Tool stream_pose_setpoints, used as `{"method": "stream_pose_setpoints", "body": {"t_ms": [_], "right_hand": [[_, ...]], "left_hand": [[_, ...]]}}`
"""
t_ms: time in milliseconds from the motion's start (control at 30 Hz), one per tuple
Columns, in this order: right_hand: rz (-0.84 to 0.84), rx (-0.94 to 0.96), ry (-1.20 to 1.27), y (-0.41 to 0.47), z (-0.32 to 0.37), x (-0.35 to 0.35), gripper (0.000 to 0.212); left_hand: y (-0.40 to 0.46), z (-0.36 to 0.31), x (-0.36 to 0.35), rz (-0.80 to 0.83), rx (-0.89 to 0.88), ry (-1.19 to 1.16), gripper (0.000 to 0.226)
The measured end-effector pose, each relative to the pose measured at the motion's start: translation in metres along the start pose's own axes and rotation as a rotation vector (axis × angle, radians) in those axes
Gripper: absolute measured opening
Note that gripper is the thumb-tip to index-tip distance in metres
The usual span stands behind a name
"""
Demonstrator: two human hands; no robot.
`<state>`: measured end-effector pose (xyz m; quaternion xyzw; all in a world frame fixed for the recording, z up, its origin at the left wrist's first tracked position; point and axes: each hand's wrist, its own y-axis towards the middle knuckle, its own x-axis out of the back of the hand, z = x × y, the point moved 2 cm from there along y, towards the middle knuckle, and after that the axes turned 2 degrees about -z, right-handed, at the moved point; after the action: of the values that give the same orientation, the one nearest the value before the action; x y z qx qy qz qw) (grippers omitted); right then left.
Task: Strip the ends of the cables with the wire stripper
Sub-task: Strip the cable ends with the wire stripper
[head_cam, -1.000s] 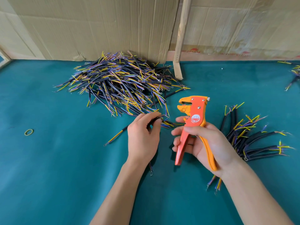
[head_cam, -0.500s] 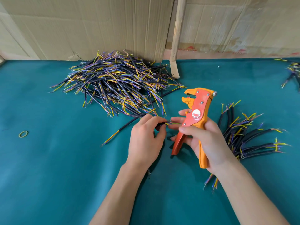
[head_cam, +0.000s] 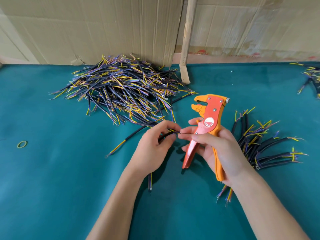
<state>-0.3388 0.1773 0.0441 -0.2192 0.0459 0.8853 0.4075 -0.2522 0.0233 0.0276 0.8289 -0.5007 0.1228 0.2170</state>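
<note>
My left hand pinches a short black cable whose lower end, with thin coloured wires, hangs out below my wrist. Its upper wire ends stick out at my fingertips and touch the fingertips of my right hand. My right hand holds the orange wire stripper upright by its handles, jaws open and pointing left, above the cable. A big pile of black cables with yellow and purple wires lies behind my left hand. A smaller bunch of cables lies right of my right hand.
The table is covered in teal cloth. A single cable lies loose left of my left hand. A green rubber band lies at the far left. Cardboard sheets and a wooden stick stand at the back. More cables lie at the far right.
My left hand has brought the cable's wire ends to my right fingertips. The wire stripper has tilted and stays raised in my right hand.
</note>
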Motion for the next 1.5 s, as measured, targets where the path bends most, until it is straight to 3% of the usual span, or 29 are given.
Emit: {"method": "stream_pose_setpoints", "body": {"t_ms": [367,800,1200,1500], "right_hand": [[0.024,-0.017,0.007,-0.001,-0.001,-0.004,0.045],[0.031,-0.028,-0.004,-0.003,0.001,-0.006,0.043],[0.043,-0.011,0.005,-0.004,0.001,-0.008,0.042],[-0.006,0.027,0.047,-0.003,0.008,-0.002,0.038]], "left_hand": [[0.001,0.001,0.001,0.023,0.031,-0.19,0.006],[-0.002,0.0,-0.005,-0.052,0.135,0.003,0.013],[0.0,-0.001,0.001,0.021,0.111,-0.27,0.001],[-0.002,-0.003,0.009,0.166,0.164,-0.365,0.024]]}}
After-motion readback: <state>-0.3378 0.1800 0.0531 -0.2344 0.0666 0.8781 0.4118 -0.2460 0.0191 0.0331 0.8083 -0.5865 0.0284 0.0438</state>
